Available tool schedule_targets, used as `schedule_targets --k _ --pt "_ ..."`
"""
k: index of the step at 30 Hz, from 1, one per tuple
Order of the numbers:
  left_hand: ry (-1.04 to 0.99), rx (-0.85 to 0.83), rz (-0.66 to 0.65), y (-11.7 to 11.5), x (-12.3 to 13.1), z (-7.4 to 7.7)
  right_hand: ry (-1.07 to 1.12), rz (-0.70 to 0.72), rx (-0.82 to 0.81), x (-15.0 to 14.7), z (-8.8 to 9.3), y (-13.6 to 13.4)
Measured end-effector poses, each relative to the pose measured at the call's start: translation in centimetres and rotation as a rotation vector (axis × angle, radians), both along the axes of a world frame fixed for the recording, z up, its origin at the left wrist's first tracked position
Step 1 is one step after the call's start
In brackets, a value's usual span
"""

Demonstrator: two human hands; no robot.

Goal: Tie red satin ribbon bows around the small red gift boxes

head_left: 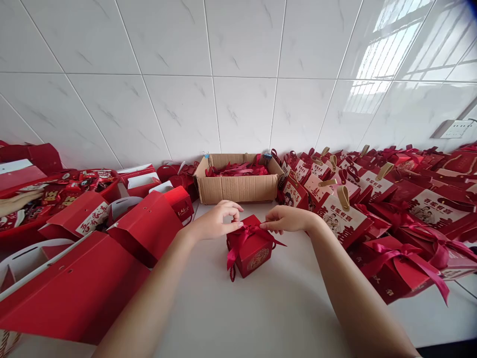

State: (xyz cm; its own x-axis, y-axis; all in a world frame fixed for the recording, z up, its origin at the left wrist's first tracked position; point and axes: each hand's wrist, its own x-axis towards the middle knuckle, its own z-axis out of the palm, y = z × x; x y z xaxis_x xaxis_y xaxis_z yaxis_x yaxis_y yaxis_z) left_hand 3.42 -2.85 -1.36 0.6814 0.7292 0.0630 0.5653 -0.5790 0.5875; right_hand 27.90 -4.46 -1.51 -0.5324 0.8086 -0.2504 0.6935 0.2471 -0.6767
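A small red gift box point(257, 256) with a gold printed emblem stands on the white table in front of me. A dark red satin ribbon point(244, 238) is tied in a bow on its top, and one tail hangs down the near side. My left hand point(219, 219) is at the bow's left side, its thumb and curled fingers closed on the ribbon. From the other side, my right hand point(285, 219) pinches the ribbon between thumb and fingertips. A twisted dark cord loop point(232, 273) hangs at the box's lower left.
Behind stands a cardboard carton point(242, 189) of loose ribbons. Open red boxes point(74, 288) crowd the left, beside a red basin point(112, 191) of wrapped sweets, where another person's hand point(18, 203) reaches in. Finished boxes with bows point(395, 263) and handled gift boxes point(339, 216) fill the right.
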Motion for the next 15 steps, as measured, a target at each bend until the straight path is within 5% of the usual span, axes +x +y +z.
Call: schedule_targets --k 15 --pt "-0.055 0.073 0.090 -1.4 2.8 -0.8 0.172 -0.116 0.314 -0.8 -0.5 0.2"
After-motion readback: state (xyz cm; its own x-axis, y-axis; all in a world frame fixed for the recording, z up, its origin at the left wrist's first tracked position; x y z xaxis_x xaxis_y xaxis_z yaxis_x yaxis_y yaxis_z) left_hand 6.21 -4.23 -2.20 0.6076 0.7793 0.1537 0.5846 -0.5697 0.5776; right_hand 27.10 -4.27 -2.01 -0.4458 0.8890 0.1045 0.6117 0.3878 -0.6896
